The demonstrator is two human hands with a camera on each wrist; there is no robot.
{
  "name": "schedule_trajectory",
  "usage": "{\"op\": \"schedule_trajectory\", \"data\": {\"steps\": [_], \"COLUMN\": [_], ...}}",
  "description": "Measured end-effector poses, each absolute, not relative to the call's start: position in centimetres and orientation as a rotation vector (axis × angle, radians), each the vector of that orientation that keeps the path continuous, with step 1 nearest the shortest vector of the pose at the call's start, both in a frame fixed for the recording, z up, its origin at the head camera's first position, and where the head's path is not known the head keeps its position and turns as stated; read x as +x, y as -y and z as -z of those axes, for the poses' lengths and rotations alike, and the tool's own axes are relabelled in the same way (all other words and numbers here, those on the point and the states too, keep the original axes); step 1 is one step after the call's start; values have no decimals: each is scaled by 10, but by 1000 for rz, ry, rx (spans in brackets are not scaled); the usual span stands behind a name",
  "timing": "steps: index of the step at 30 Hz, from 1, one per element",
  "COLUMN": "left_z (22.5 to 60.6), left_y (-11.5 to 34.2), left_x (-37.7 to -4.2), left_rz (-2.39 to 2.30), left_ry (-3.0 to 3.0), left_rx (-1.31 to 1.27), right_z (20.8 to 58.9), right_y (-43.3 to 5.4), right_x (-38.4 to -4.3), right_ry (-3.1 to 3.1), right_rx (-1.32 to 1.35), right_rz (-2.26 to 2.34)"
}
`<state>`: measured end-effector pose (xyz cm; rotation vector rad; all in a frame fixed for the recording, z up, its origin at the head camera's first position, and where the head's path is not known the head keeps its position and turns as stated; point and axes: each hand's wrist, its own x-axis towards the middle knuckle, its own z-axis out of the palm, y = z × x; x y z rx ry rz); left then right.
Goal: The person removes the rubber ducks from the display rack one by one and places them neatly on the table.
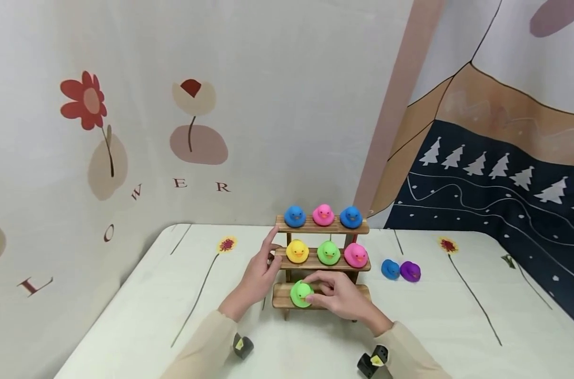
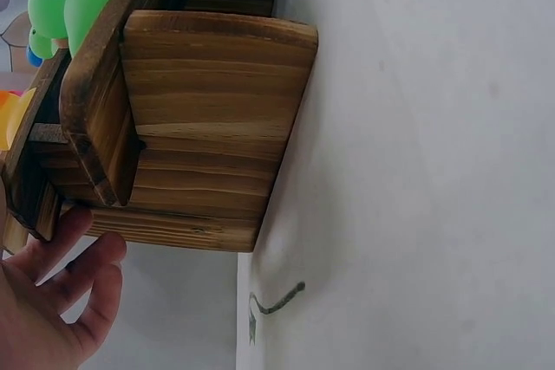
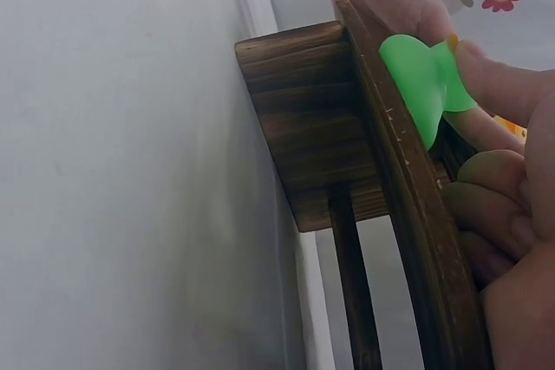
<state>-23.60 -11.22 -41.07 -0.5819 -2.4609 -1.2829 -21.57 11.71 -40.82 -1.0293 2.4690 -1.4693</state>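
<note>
A three-tier wooden display stand [image 1: 281, 302] stands on the table. At its left end my left hand [image 1: 257, 276] holds the side, thumb by the middle tier and index finger reaching up to the top one. In the left wrist view, bent fingers [image 2: 104, 257] lie against the wood. My right hand [image 1: 341, 297] pinches a green rubber duck [image 1: 300, 295] at the left part of the bottom tier. In the right wrist view the thumb presses near the beak of this green duck [image 3: 422, 84]; its base meets the tier.
Blue [image 1: 295, 216], pink [image 1: 323, 215] and blue [image 1: 350, 217] ducks line the top tier. Yellow [image 1: 297, 251], green [image 1: 328, 253] and pink [image 1: 356, 255] ones sit on the middle tier. Right of the stand, a blue duck [image 1: 390, 269] and a purple duck [image 1: 411, 271] lie on the table.
</note>
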Motion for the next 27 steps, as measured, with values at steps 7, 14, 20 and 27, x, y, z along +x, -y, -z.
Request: {"op": "schedule_trajectory", "data": {"steps": [7,14,20,27], "left_z": [412,411,410,408], "left_y": [110,110,110,112], "left_x": [-236,-234,-233,-234], "left_rz": [1285,1287,1298,1282], "left_ry": [2472,2476,2478,2472], "left_rx": [-577,-574,-575,-565], "right_z": [401,410,409,405], "right_y": [-122,-133,-141,-149], "right_x": [-207,-210,-207,-207], "right_ry": [-2459,-2443,-2460,-2456], "right_rx": [-962,-952,-963,-971], "right_rz": [1476,1490,1479,1495]}}
